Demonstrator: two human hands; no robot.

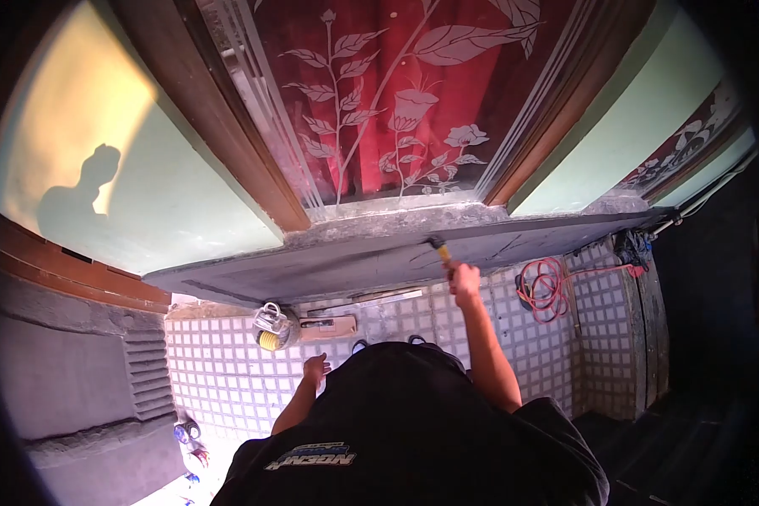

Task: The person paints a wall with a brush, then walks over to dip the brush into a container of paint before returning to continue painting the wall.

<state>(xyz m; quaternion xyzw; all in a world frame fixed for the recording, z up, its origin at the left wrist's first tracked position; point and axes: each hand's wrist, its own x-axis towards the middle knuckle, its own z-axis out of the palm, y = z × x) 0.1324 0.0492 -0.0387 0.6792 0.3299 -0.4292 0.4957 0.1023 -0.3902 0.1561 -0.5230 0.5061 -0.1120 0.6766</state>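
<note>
My right hand (464,281) is closed around the yellow handle of a paintbrush (445,254). The brush's dark head meets the grey low wall (354,268) under the window, where a darker streak runs off to the left. My left hand (315,369) hangs low over the tiled floor with nothing in it, its fingers loosely apart. Just beyond it stands a container (287,325) with a grey bag-like item and something yellow and ribbed. Beside that lies a brown board (329,326) with a dark, narrow tool on it.
A coiled red cord (546,291) lies on the tiled floor (228,363) to the right. A long, thin metal strip (386,296) rests near the wall's foot. Above is a window (396,101) with etched flowers and a red curtain. Dark steps or boards (649,337) border the right side.
</note>
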